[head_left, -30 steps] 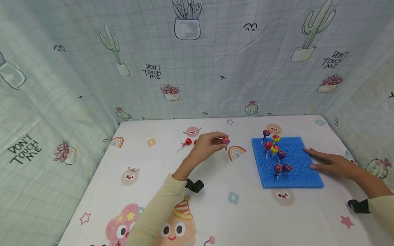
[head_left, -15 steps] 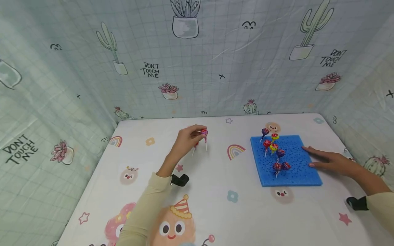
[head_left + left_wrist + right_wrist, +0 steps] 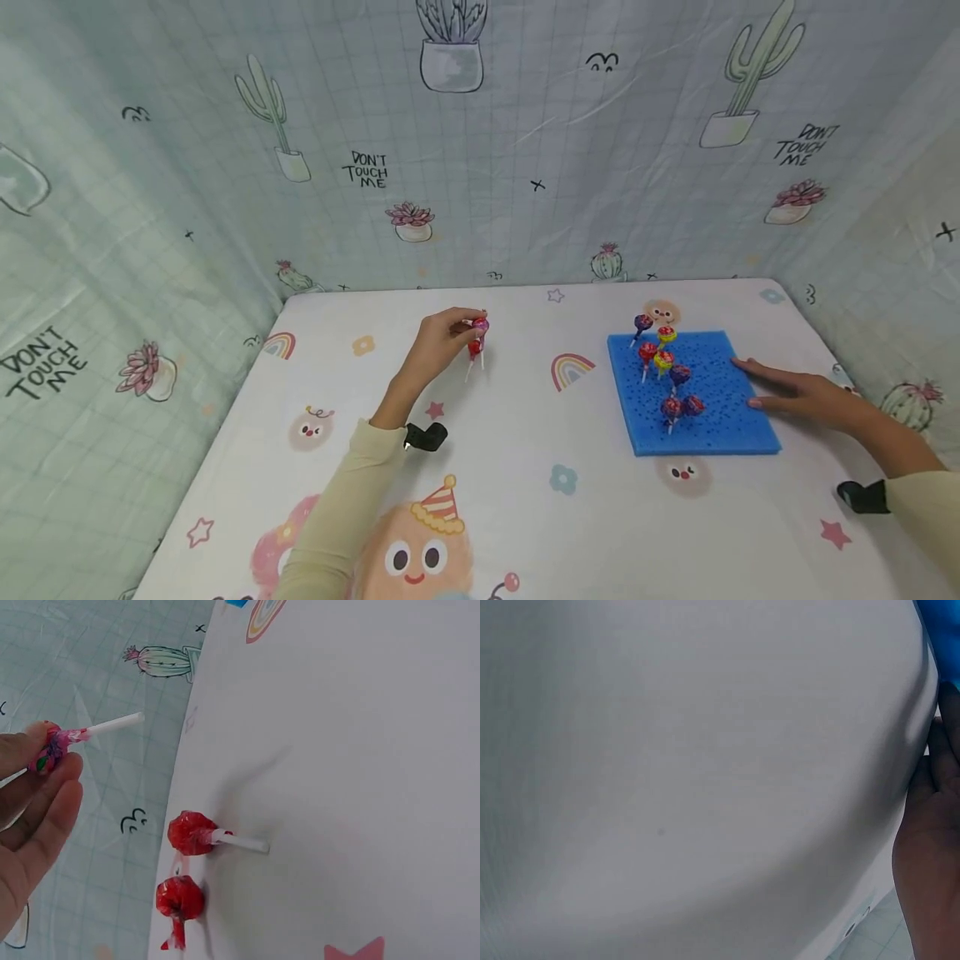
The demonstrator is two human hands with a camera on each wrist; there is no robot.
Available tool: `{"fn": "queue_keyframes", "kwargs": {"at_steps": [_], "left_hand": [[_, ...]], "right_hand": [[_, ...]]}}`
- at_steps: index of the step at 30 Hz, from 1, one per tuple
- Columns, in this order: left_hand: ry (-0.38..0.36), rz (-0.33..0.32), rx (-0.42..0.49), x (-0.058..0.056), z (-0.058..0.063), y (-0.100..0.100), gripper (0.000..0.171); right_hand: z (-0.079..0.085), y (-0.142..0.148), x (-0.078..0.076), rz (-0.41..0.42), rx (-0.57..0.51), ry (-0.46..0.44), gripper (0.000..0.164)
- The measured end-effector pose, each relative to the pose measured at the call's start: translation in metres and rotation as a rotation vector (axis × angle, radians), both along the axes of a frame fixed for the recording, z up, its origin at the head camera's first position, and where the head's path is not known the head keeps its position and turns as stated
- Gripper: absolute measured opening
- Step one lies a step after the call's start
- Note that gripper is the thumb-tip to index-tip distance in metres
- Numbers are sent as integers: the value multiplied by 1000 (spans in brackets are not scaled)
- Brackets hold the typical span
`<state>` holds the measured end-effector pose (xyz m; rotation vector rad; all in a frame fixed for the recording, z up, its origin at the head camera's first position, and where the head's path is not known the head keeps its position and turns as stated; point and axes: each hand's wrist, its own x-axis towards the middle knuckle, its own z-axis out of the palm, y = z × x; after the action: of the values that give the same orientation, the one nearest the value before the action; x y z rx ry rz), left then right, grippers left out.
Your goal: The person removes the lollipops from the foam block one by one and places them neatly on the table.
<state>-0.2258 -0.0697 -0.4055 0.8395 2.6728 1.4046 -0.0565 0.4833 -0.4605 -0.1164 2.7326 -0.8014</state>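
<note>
My left hand (image 3: 441, 342) pinches a pink-wrapped lollipop (image 3: 49, 754) by its round head, above the table's far half. Its white stick points down in the head view. Two red lollipops (image 3: 191, 832) lie close by on the table in the left wrist view; one red lollipop (image 3: 474, 348) shows in the head view beside the hand. At the right, my right hand (image 3: 813, 400) rests with extended fingers against the right edge of a blue foam board (image 3: 727, 433). Several lollipops (image 3: 671, 407) with red, yellow and dark purple wrappers stand in the board's left part.
The white table (image 3: 510, 500) has printed cartoon faces, stars and rainbows. A patterned curtain (image 3: 480, 233) hangs behind it and at both sides. Black wrist-worn devices (image 3: 426, 437) are on both arms.
My left hand has moved left across the table with the pink-wrapped lollipop, ending above the red lollipops. My right hand stays at the foam board's edge. The head view has shifted slightly.
</note>
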Motion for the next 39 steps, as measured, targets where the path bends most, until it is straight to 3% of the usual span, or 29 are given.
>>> {"fn": "queue_keyframes", "kwargs": {"at_steps": [4, 15, 32, 39], "left_hand": [[-12, 35, -34, -5, -2, -9, 30], [-160, 83, -123, -14, -10, -27, 29], [-242, 17, -166, -26, -20, -32, 27], [-320, 0, -158, -24, -28, -31, 30]], "right_hand": [[1, -2, -1, -1, 6, 0, 80], [1, 0, 5, -12, 65, -14, 83], [2, -2, 3, -30, 46, -15, 81], [3, -4, 1, -28, 45, -24, 83]]}}
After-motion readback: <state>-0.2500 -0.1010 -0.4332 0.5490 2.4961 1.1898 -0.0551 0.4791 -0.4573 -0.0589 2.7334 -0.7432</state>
